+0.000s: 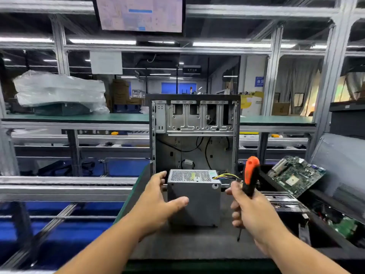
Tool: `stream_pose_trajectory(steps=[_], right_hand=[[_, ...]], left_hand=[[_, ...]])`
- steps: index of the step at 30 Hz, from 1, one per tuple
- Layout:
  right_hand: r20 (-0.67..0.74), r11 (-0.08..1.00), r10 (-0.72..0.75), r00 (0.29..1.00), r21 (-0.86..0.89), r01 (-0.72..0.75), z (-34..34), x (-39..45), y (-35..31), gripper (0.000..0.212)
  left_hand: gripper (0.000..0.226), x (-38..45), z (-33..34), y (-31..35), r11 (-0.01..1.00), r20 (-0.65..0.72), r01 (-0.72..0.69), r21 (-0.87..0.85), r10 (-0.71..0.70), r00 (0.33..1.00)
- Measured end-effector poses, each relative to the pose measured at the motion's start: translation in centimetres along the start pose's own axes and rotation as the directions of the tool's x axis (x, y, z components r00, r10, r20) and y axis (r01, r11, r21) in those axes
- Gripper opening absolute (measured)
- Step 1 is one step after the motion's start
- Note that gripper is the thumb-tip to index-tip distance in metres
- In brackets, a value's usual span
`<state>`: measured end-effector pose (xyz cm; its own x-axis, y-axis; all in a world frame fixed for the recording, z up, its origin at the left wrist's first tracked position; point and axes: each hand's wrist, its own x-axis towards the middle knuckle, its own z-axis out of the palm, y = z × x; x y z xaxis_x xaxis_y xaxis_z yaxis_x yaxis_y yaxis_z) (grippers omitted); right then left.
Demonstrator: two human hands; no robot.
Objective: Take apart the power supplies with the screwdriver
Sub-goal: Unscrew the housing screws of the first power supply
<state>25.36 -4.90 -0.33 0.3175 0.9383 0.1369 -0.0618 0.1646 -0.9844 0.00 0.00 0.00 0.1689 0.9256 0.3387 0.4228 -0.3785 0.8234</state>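
The power supply [194, 196], a rigid metal box judged heavy and smooth-sided, sits just before the open computer case [194, 133]; the left hand [158, 202] spreads open at its left face, the right hand [250, 212] grips the screwdriver [250, 177] beside it.

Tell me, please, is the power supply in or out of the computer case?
Out: the power supply sits on the mat in front of the open computer case.
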Motion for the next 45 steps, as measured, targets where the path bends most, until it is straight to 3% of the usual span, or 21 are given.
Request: stream_pose_trajectory(steps=[3, 6, 8, 10, 13, 16, 19, 23, 29, 35, 40, 42, 45], right_hand=[[-0.029, 0.987, -0.012, 1.0, -0.159, 0.008, 0.2, 1.3, 0.5, 0.025], [0.009, 0.988, 0.083, 0.997, -0.131, -0.081, 1.5, 2.1, 0.5, 0.012], [0.037, 0.983, 0.134, 0.99, -0.131, -0.129, 2.0, 3.2, 0.6, 0.019], [0.069, 0.983, 0.157, 0.985, -0.108, -0.149, 2.6, 4.2, 0.7, 0.029], [0.096, 0.987, 0.155, 0.983, -0.066, -0.149, 2.9, 5.4, 0.7, 0.036], [0.124, 0.988, 0.148, 0.981, 0.026, -0.152, 2.6, 6.8, 0.9, 0.043], [0.138, 0.979, 0.138, 0.981, 0.131, -0.156, 2.7, 7.2, 1.2, 0.032], [0.122, 0.974, 0.161, 0.979, 0.137, -0.178, 2.0, 6.8, 1.9, 0.025], [0.14, 0.955, 0.29, 0.947, 0.025, -0.296, -0.4, 4.4, 2.8, 0.019], [0.064, 0.929, 0.37, 0.927, 0.002, -0.371, -0.7, 2.8, 3.6, 0.025], [0.006, 0.96, 0.276, 0.961, -0.051, -0.276, 0.0, 2.4, 3.4, 0.02], [-0.041, 0.97, 0.154, 0.987, -0.186, -0.159, 0.6, 2.6, 2.3, 0.024], [-0.07, 0.947, -0.094, 0.993, -0.313, 0.067, 2.3, 3.1, -2.1, 0.038]], left_hand=[[0.114, 2.4, 0.4, -0.2, 0.997, 0.164, 0.04, 0.065, -0.05, 0.985], [0.131, 4.9, 0.8, -1.0, 0.993, 0.172, 0.116, 0.026, -0.119, 0.978], [0.124, 6.1, 1.0, -1.7, 0.968, 0.227, 0.205, -0.147, -0.169, 0.959], [0.101, 7.0, 0.9, -2.4, 0.92, 0.312, 0.273, -0.281, -0.182, 0.933], [0.086, 7.7, 1.2, -3.6, 0.942, 0.284, 0.174, -0.286, -0.091, 0.955], [0.087, 7.8, 2.0, -4.5, 0.981, 0.133, -0.069, -0.182, 0.094, 0.987], [0.095, 7.5, 2.8, -5.3, 0.971, 0.037, -0.238, -0.019, 0.239, 0.97], [0.117, 6.0, 2.7, -6.9, 0.949, 0.084, -0.282, 0.139, 0.273, 0.958], [0.11, 2.9, 1.4, -8.0, 0.888, 0.239, -0.401, 0.223, 0.349, 0.906], [0.118, 1.6, 1.3, -8.0, 0.91, 0.25, -0.33, 0.251, 0.269, 0.93], [0.102, 1.5, 2.0, -8.0, 0.941, 0.213, -0.235, 0.242, 0.185, 0.959], [0.085, 1.5, 2.4, -7.4, 0.976, 0.151, -0.192, 0.104, 0.175, 0.973], [0.059, 1.9, 3.0, -6.1, 0.963, 0.051, -0.115, -0.244, 0.131, 0.99]])
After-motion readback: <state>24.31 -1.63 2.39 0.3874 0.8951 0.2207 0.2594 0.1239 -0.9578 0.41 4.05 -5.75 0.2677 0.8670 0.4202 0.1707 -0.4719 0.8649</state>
